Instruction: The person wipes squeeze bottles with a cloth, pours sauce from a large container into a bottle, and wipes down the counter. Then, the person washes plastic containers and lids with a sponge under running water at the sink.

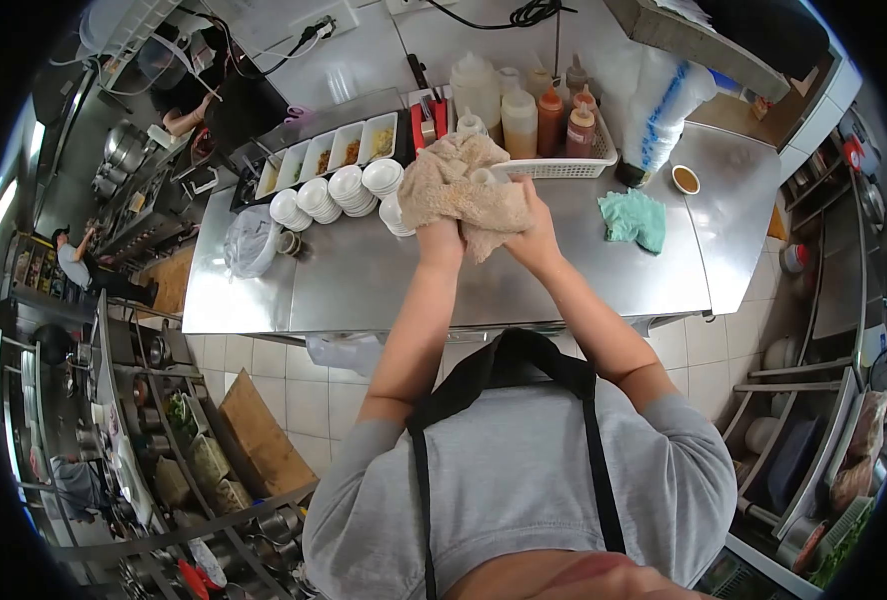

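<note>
A tan terry towel [454, 190] is held up over the steel counter, bunched around something whitish that shows only in small part. My left hand [442, 243] grips it from below, its fingers mostly covered by the cloth. My right hand [534, 230] is closed on the towel's right side. Just behind stands a white basket [564, 168] of squeeze bottles, among them an orange-red bottle [551, 122] and a pale yellow bottle [520, 122]. Stacked white bowls [347, 190] stand left of the towel, one stack partly hidden by it.
On the counter [364, 290], a green cloth [634, 220] and a small bowl of brown sauce [685, 180] lie to the right. White trays of food [346, 150] and a clear plastic bag [251, 243] are at left. Other people work at the far left, one in a white shirt [74, 265].
</note>
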